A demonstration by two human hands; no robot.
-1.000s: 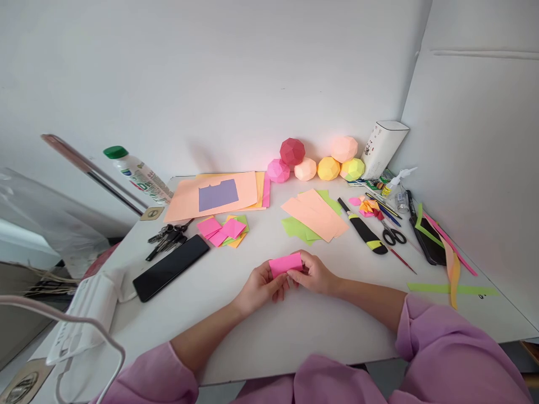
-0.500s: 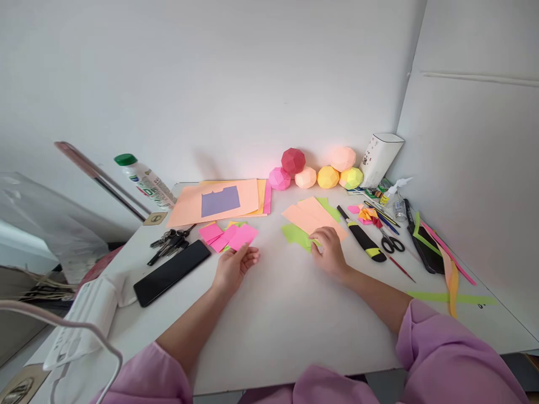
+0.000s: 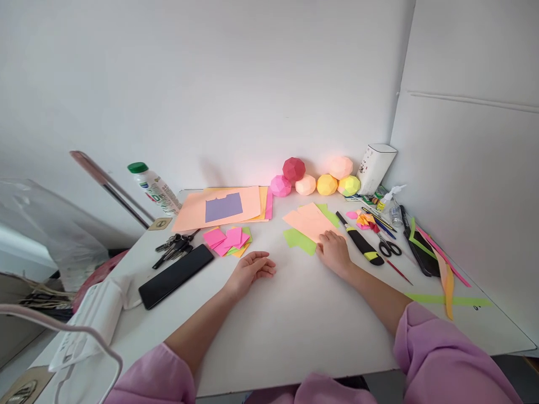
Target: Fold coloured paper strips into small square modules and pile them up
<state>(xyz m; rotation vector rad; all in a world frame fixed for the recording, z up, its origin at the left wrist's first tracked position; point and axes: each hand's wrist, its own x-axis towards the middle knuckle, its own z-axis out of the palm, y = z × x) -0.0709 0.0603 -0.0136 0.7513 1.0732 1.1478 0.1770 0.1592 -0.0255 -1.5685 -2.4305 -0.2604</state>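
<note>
My left hand (image 3: 249, 274) hovers over the white table with its fingers apart and nothing in it. Beyond it to the left lies a loose pile of small pink, green and orange paper pieces (image 3: 231, 238). My right hand (image 3: 334, 252) rests its fingertips on the lower edge of a peach paper sheet (image 3: 310, 219). Under that sheet, green paper (image 3: 301, 240) sticks out at the left and at the top. A black and yellow cutter (image 3: 361, 241) lies just right of my right hand.
Faceted paper balls (image 3: 293, 169) stand along the wall. Large paper sheets (image 3: 189, 210), keys (image 3: 173, 247) and a black phone (image 3: 177, 276) are at the left. Scissors (image 3: 389, 248), paper scraps, glue bottles and a white box (image 3: 376, 168) are at the right.
My left hand has let go of a pink square, which now lies on the pile, and has moved right. My right hand has shifted slightly right onto the peach sheet. The view has tilted slightly.
</note>
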